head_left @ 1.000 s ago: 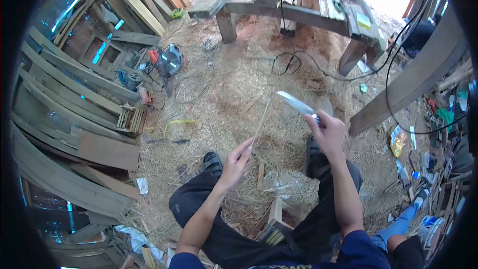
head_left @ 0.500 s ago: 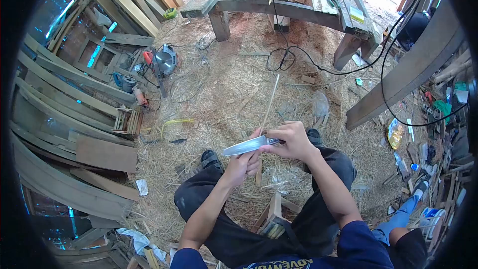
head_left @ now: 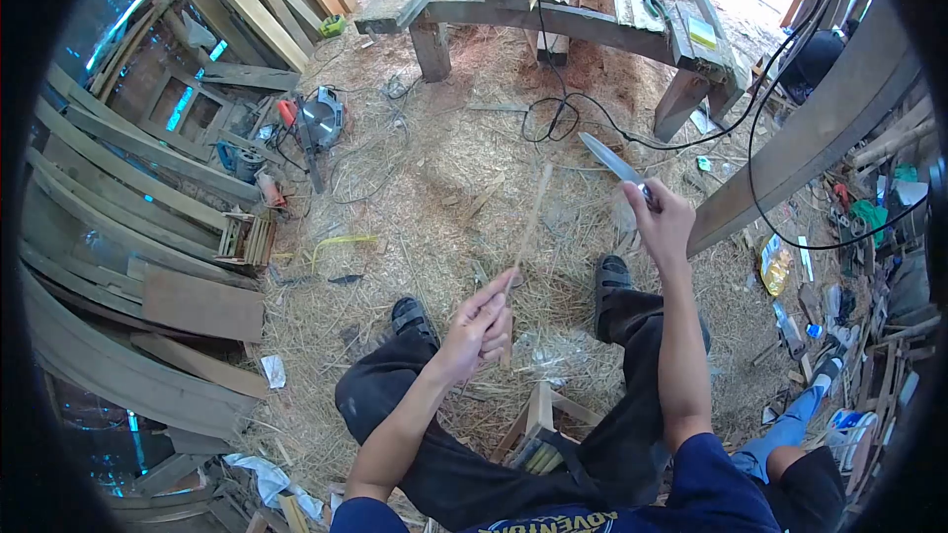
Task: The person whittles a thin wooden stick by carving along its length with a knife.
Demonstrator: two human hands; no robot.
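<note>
My right hand (head_left: 664, 222) grips a knife (head_left: 614, 160) by its dark handle, the bright blade pointing up and to the left, well apart from the left hand. Pinched in my left hand (head_left: 477, 331) is a thin pale strip of wood or bamboo (head_left: 534, 212), which slants away from me over the shavings and looks slightly blurred. Between my knees stands a small wooden box (head_left: 541, 424) with several pale strips in it.
Shavings cover the ground (head_left: 434, 207). A circular saw (head_left: 321, 123) lies at left by leaning boards (head_left: 202, 306). Ahead stands a wooden workbench (head_left: 563, 20); a black cable (head_left: 632, 133) trails from it. A post (head_left: 790, 148) slants at right, near another person's leg (head_left: 800, 424).
The knife has left the strip, moving up and right with my right hand. My left hand has shifted slightly down and still holds the strip.
</note>
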